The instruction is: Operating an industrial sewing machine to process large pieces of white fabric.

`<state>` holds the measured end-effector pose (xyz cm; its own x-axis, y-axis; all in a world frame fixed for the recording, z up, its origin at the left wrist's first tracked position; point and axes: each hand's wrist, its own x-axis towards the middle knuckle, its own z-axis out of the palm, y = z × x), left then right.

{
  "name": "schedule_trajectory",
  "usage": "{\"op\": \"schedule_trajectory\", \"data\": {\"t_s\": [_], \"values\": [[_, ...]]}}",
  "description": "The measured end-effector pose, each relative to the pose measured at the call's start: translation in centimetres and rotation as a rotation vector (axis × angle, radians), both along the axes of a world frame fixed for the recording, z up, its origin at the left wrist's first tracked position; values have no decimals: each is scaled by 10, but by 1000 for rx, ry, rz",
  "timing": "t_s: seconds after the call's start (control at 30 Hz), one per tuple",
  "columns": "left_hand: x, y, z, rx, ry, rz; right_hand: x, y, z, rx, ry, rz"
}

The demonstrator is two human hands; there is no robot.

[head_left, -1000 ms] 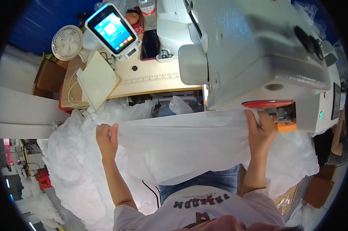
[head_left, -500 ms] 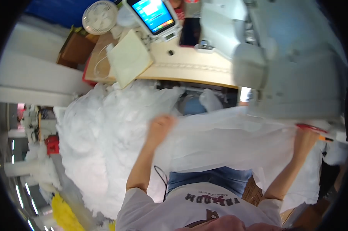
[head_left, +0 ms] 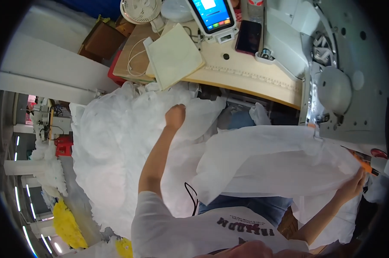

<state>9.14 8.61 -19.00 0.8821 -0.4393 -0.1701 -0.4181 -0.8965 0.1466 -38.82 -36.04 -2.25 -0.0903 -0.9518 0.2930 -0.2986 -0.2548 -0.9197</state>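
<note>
A sheet of thin white fabric runs from under the sewing machine at the right across my lap, its left end hanging loose. My right hand is closed on the sheet's right edge, just below an orange strip-like piece; its fingertips are partly hidden. Further left, my left hand makes a fist over a large heap of white fabric. A fold of that cloth seems caught in the fist, though the fingers' inner side is hidden.
On the tabletop are a lit touchscreen device, a dark phone, a pale pad and a small fan. A red ring-shaped handle lies at the machine's right edge. Yellow material sits lower left.
My left hand has gone up and away from the sheet, whose left end now falls free. My right hand has come down along its right edge. The whole view has shifted, with the table farther right.
</note>
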Motion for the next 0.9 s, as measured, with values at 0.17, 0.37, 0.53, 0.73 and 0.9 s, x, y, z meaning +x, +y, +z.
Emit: {"op": "schedule_trajectory", "data": {"t_s": [0.17, 0.37, 0.53, 0.73, 0.9], "values": [[-24, 8, 39, -487, -471, -227, 2, 83, -101, 74, 324, 459], [-45, -18, 14, -599, -224, 18, 10, 84, -89, 113, 931, 1145], [-89, -35, 104, -745, 88, -93, -147, -18, -87, 129, 1132, 607], [-82, 3, 66, -496, -252, -331, -271, -77, -56, 128, 1171, 197], [-82, -18, 108, -645, 93, -24, -82, 62, -2, -2, 746, 154]]}}
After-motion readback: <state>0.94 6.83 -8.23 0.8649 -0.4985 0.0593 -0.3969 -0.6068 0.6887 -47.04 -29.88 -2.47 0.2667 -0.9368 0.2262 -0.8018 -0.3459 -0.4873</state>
